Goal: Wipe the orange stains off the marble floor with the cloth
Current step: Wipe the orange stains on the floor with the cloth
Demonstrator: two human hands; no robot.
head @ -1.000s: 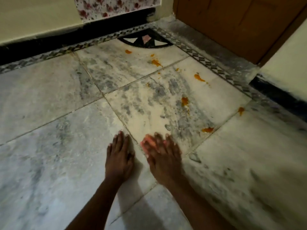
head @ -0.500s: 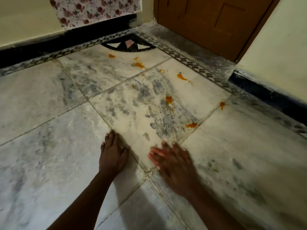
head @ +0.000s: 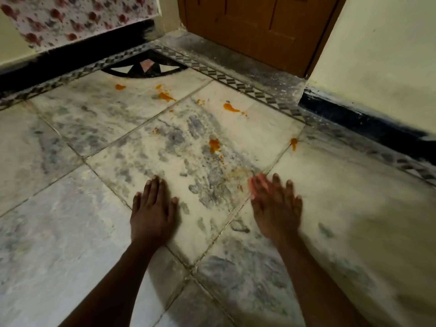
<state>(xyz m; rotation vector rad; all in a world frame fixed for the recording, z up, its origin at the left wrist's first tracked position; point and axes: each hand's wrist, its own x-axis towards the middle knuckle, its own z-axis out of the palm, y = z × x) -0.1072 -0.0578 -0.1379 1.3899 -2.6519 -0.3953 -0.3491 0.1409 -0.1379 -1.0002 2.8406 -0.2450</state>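
My right hand [head: 276,206] lies flat and blurred on the marble floor [head: 70,232], pressing a pink cloth [head: 256,185]; only its edge shows under my fingers. Just ahead of the cloth is a faint yellowish smear [head: 238,174]. Orange stains remain further out: one mid-tile [head: 214,145], one on the tile joint [head: 293,143], one near the patterned border [head: 231,107], and two by the black inlay [head: 165,96] [head: 119,86]. My left hand [head: 152,208] rests palm down on the floor, fingers apart, holding nothing.
A brown wooden door [head: 247,27] closes the far corner. Cream walls with dark skirting [head: 365,119] run along the right and back. A flowered fabric [head: 77,17] hangs at the back left. A black-and-white patterned border [head: 236,83] edges the tiles.
My right hand has slid the cloth right and forward over the nearest orange stain, leaving only a faint smear. My left hand has stayed planted; the view has shifted.
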